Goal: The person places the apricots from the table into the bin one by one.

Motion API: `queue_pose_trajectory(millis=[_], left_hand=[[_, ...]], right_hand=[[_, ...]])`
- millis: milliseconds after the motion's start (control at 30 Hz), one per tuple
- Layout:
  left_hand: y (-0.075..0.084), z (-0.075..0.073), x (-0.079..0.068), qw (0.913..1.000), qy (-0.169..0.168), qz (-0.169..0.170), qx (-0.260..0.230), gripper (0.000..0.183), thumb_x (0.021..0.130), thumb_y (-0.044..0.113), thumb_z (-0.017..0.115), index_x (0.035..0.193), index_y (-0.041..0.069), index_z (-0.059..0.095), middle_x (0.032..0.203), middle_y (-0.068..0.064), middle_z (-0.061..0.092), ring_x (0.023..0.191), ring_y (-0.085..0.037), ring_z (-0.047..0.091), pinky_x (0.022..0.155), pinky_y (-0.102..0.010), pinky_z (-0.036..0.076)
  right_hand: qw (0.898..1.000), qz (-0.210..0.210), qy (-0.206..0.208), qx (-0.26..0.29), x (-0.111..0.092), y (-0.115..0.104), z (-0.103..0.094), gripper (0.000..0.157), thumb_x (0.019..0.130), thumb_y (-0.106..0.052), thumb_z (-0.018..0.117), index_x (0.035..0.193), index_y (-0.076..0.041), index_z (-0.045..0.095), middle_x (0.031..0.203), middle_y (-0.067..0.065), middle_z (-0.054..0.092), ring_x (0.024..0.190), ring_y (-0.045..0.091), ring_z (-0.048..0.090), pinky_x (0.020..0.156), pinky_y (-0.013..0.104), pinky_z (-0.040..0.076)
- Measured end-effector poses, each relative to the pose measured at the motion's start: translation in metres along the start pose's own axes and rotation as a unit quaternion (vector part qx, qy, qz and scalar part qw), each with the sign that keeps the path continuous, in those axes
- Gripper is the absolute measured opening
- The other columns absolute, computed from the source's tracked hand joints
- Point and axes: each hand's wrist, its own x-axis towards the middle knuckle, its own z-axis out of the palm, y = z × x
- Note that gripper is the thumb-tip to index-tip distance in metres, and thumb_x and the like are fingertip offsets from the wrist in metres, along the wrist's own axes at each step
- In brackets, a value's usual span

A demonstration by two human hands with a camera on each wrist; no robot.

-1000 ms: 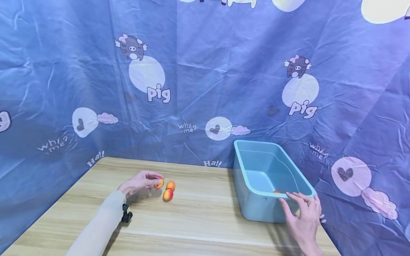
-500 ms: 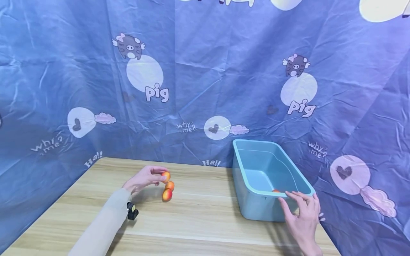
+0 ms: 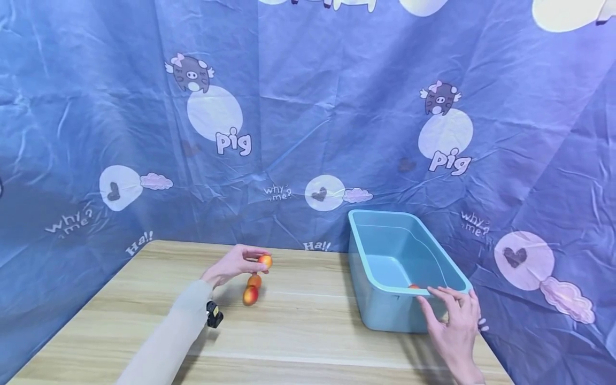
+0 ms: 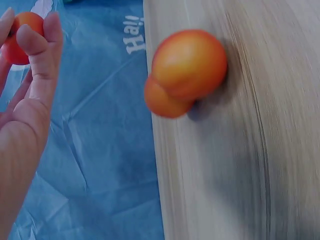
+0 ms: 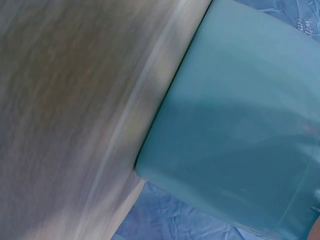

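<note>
My left hand [image 3: 235, 266] pinches a small orange-red apricot [image 3: 265, 261] between thumb and fingers, above the far part of the table. In the left wrist view this apricot [image 4: 14, 51] shows between the fingertips at the upper left. Just below and left of it, two more apricots lie side by side on the wood, an orange one [image 3: 254, 281] and a redder one [image 3: 250, 295]. On the right, my right hand [image 3: 454, 327] rests its fingertips on the near rim of a blue plastic bin [image 3: 385, 316], thumb against the outside wall. Inside, a bit of orange fruit [image 3: 414, 286] peeks over the rim.
The light wood table [image 3: 298, 342] ends at a blue cloth backdrop [image 3: 298, 123] with pig prints, which runs behind and along both sides. The bin stands near the table's right edge. A small black device [image 3: 214, 315] sits at my left wrist.
My left hand has lifted the apricot off the table and carried it rightward, past the other two. Those two and the bin stay put, and my right hand keeps its place on the rim.
</note>
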Motion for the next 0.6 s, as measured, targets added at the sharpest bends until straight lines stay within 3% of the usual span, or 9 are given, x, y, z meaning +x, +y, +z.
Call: queue_pose_trajectory(millis=[133,300,500,600], left_hand=[[0.004,0.01,0.006,1.0,0.0,0.007,0.0,0.049,0.087,0.018,0.075,0.132,0.004,0.06,0.112,-0.018,0.071,0.093,-0.026,0.071,0.084,-0.044,0.056],[0.012,0.022,0.014,0.9995,-0.01,0.026,-0.017,0.046,0.088,0.014,0.073,0.131,0.003,0.06,0.119,-0.031,0.063,0.094,-0.025,0.071,0.08,-0.036,0.058],[0.021,0.038,0.024,0.9985,-0.02,0.036,-0.037,0.047,0.087,0.01,0.074,0.13,-0.001,0.059,0.115,-0.024,0.068,0.1,-0.041,0.068,0.086,-0.043,0.057],[0.022,0.043,0.027,0.9981,-0.018,0.035,-0.047,0.05,0.085,0.01,0.075,0.131,-0.002,0.058,0.113,-0.021,0.07,0.099,-0.037,0.07,0.088,-0.043,0.056]], right_hand=[[1.0,0.001,0.0,0.0,0.001,-0.001,0.0,0.064,0.085,-0.06,0.065,0.087,0.003,0.072,0.093,0.025,0.06,0.091,0.041,0.045,0.116,0.054,0.02],[1.0,0.004,0.001,0.006,0.003,-0.004,0.001,0.065,0.086,-0.061,0.064,0.086,0.004,0.071,0.092,0.026,0.06,0.091,0.042,0.044,0.115,0.057,0.02],[1.0,0.001,-0.004,0.003,0.002,0.0,-0.001,0.063,0.086,-0.06,0.065,0.088,0.003,0.071,0.093,0.025,0.06,0.092,0.042,0.045,0.115,0.056,0.02],[1.0,0.002,-0.009,-0.001,0.001,0.0,-0.001,0.062,0.086,-0.059,0.065,0.089,0.002,0.072,0.094,0.025,0.06,0.093,0.041,0.045,0.115,0.056,0.019]])
